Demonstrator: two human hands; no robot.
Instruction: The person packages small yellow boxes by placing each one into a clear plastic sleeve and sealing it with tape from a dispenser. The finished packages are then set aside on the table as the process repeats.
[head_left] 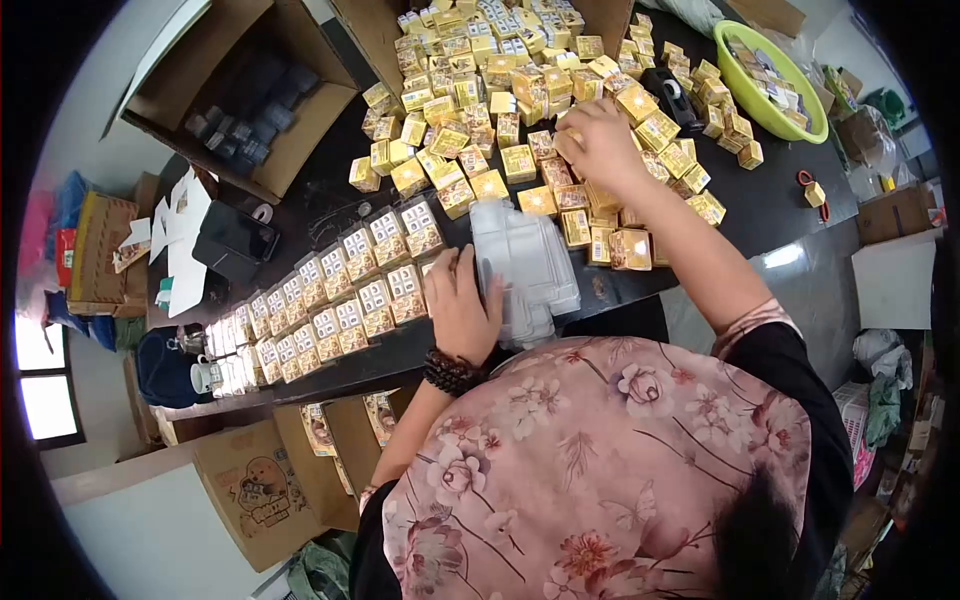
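Note:
My right hand [602, 150] reaches into the loose pile of small yellow boxes [519, 163], its fingers curled round one yellow box [568, 147]. My left hand [462, 308] lies at the near end of two rows of packed boxes [362, 252], fingers stretched out and thumb apart. Beside its thumb is a stack of clear plastic trays [520, 255], partly overhanging the table's front edge. The packed boxes stand side by side in clear packs, with white printed tops showing. What lies under my left palm is hidden.
An open cardboard box [300, 150] with clear plastic pieces stands at the back left, near a black phone-like device [235, 243]. A green basin [822, 125], a black tape dispenser [672, 97] and red-handled scissors [806, 178] are on the right. Below the table is another carton [262, 485].

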